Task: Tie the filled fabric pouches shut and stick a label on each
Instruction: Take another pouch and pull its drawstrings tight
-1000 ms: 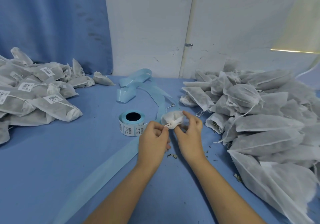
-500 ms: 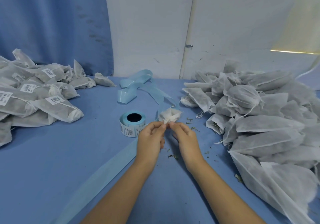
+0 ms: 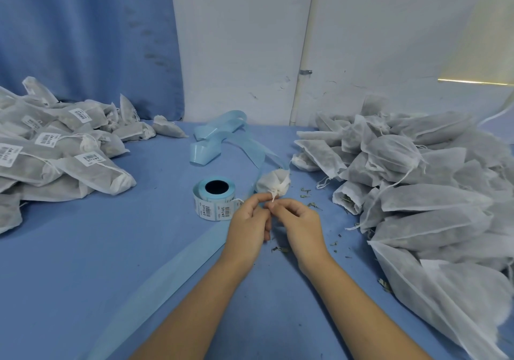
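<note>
Left of frame, on the blue desk: heap of tied, labelled pouches. Centre: label roll, just beside the left hand. Hands close together, left hand and right hand each pinching the drawstring at the gathered neck of a filled fabric pouch, resting on the desk just above the fingertips. Probably light, soft, yielding; best held by the cinched neck, not the belly. Right: mound of unlabelled pouches.

White pouch, neck gathered, lies mid-frame beside the upright label roll; labelled pouches are heaped upper left, unlabelled pouches right.
</note>
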`<state>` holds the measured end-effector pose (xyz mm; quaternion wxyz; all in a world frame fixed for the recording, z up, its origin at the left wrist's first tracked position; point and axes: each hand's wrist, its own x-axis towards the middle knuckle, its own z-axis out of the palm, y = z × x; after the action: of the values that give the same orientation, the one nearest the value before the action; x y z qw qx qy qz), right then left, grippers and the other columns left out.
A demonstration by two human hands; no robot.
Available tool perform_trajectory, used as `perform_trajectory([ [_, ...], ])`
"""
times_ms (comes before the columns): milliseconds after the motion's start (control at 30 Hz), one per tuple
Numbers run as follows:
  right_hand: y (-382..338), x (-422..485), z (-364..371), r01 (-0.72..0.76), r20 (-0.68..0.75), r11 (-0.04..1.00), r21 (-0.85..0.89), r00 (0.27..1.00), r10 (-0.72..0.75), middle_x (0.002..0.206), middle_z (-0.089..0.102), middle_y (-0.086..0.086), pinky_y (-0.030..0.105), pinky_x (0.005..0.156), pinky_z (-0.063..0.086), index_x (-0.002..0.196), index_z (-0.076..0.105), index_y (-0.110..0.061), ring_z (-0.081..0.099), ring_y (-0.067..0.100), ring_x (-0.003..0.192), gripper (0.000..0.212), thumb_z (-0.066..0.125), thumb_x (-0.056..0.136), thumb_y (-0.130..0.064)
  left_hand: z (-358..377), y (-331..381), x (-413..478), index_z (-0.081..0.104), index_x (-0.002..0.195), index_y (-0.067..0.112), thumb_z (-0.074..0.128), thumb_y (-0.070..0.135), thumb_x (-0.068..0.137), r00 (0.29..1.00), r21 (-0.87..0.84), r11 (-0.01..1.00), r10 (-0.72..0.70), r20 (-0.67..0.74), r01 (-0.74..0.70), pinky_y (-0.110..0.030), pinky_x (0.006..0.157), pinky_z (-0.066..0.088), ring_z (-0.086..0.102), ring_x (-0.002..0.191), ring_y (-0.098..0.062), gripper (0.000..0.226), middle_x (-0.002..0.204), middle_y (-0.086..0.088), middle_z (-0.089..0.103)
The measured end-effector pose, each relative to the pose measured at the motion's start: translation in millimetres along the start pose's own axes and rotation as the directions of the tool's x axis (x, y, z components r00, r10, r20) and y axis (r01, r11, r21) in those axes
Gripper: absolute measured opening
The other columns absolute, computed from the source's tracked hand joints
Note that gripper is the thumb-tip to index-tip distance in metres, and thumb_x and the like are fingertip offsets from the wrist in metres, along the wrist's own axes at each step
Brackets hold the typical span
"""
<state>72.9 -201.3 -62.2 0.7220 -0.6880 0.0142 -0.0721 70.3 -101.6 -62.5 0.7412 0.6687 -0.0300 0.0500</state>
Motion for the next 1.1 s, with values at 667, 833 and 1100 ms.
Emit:
perform_trajectory([
  [667,-8,9,-11,-0.159,-0.021,0.919,0.360,0.984,0.178,0.093,0.074,0.004,0.019,0.079,0.049,0.090,0.071,-0.007,0.068,0.010,0.090,0.014,0.057,0.091,-0.010,-1,-8,0,0.056,0.094,0.022,0.049,0.010,0.094,0.998,0.320,0.945,0.066,-0.007,-0.061,-0.010,0.048,0.035,0.043,0.047,-0.003,0.014,0.057,0.004,0.047],
  [833,-11,12,-22,-0.260,0.117,0.846,0.466,0.966,0.232,0.097,0.074,0.009,0.023,0.082,0.050,0.087,0.061,-0.009,0.068,0.014,0.095,0.019,0.045,0.097,-0.010,0,-9,-6,0.056,0.097,0.016,0.045,0.024,0.100,0.957,0.701,0.676,0.289,0.035,-0.230,-0.029,0.071,0.044,0.054,0.077,-0.011,0.014,0.081,0.006,0.055],
  [1100,-6,8,-14,0.049,-0.101,0.942,-0.331,0.991,-0.087,0.057,0.052,-0.011,0.026,0.063,0.039,0.079,0.057,-0.021,0.047,0.011,0.062,0.018,0.050,0.096,-0.019,-9,-3,-5,0.059,0.104,0.017,0.041,0.030,0.101,0.936,0.884,0.426,0.350,0.034,-0.191,-0.030,0.071,0.043,0.053,0.093,-0.015,0.023,0.103,0.002,0.053],
])
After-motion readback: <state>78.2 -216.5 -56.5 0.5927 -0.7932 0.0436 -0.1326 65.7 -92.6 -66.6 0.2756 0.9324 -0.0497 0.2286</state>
